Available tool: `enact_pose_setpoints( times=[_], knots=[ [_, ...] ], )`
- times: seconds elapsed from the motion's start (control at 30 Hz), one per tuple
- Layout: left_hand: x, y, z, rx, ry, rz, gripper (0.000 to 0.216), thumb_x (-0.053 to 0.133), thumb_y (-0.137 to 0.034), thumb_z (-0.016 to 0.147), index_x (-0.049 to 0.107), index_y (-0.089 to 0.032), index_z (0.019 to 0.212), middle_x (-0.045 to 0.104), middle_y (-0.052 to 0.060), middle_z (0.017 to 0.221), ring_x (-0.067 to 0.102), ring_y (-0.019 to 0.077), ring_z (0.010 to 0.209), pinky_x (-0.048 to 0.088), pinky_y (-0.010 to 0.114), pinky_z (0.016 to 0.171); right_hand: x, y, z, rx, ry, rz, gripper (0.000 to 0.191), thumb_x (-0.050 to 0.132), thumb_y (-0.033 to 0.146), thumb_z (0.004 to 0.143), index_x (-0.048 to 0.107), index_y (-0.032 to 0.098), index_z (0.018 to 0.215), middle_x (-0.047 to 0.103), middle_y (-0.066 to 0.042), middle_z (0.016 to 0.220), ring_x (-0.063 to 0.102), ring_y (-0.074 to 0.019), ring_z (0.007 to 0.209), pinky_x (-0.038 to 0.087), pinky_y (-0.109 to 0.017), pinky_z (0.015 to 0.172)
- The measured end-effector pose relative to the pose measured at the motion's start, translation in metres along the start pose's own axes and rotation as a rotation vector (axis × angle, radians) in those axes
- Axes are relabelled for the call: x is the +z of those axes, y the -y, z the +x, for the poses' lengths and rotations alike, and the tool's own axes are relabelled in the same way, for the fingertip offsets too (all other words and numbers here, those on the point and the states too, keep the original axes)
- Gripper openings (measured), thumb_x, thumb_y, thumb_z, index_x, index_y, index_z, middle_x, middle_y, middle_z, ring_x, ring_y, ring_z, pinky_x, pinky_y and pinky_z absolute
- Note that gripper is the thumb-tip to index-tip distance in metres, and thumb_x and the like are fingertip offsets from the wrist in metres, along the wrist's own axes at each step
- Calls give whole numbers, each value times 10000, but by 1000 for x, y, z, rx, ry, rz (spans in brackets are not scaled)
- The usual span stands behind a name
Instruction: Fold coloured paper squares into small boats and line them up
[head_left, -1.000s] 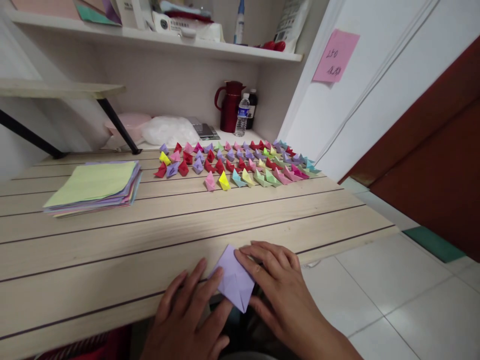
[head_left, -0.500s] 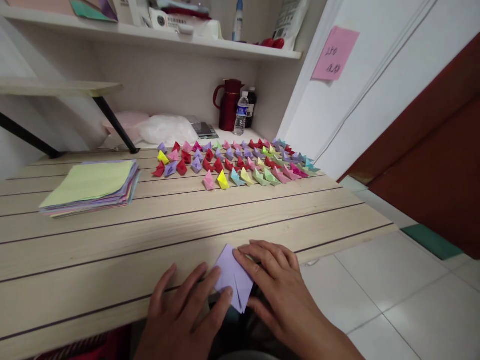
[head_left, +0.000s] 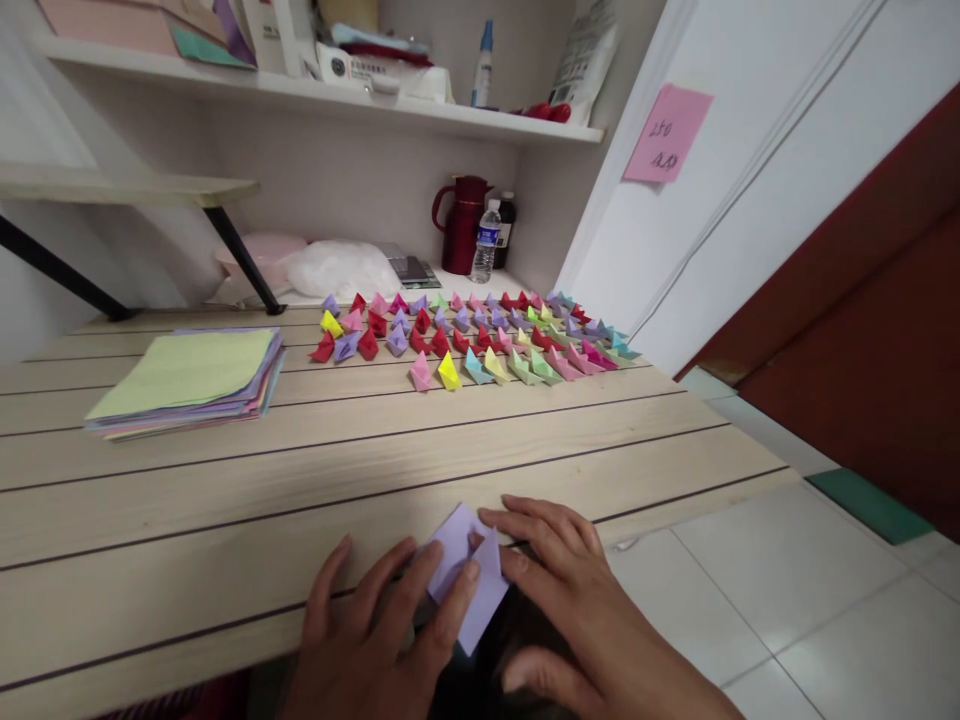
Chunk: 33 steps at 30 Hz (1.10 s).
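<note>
A small folded sheet of purple paper (head_left: 480, 602) lies at the front edge of the table, its lower corner jutting past the edge. One flap on its right side stands partly raised. My left hand (head_left: 382, 620) holds the sheet from the left, with index finger and thumb pressed on it and the other fingers spread. My right hand (head_left: 562, 585) reaches in from the right, its index fingertip at the raised flap. That hand's fingers are stretched out and its thumb is apart, below the paper. Farther back stand rows of small folded paper boats (head_left: 478, 367) in many colours.
A stack of coloured paper sheets (head_left: 187, 370) lies on the left of the slatted table (head_left: 315, 430). Behind are a dark red jug (head_left: 463, 225), a water bottle (head_left: 486, 243) and a white plastic bag (head_left: 341, 270). A pink note (head_left: 669, 135) is stuck to the wall.
A flap of the purple paper that lay flat now stands up, the left thumb against it. My right thumb has moved down, away from the paper. The view has tilted slightly upward.
</note>
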<state>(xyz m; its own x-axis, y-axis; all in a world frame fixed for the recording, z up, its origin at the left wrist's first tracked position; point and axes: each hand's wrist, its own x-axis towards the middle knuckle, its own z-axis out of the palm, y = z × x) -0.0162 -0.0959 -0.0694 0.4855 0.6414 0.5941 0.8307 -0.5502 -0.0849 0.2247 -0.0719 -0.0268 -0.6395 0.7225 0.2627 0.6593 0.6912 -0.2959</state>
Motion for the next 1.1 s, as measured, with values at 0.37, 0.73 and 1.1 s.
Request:
enact_pose_setpoints(
  times=[0.37,0.73,1.1],
  knots=[
    [1,6,1,89,-37,72,351,581,-232,906,639,-301,1245,729,-49,1199,656,154,1043,48,425,1234,18,6,23,205,-254,118,156,532,299,979,634,289,1096,677,-44,1178,579,-253,1112,428,-439,924],
    [0,2,0,35,-6,53,379,551,-209,913,615,-289,1277,714,-39,1231,639,151,1078,-8,408,1230,13,0,13,150,-192,126,548,756,527,778,517,244,1182,564,-130,1351,513,-324,1250,465,-469,958],
    [8,-8,-5,-98,-47,-42,336,618,-273,886,647,-321,1217,716,-43,1227,641,167,1087,30,451,1228,11,1,29,204,-222,249,114,613,263,932,609,246,820,698,-20,1087,611,-233,1060,438,-436,926]
  ],
)
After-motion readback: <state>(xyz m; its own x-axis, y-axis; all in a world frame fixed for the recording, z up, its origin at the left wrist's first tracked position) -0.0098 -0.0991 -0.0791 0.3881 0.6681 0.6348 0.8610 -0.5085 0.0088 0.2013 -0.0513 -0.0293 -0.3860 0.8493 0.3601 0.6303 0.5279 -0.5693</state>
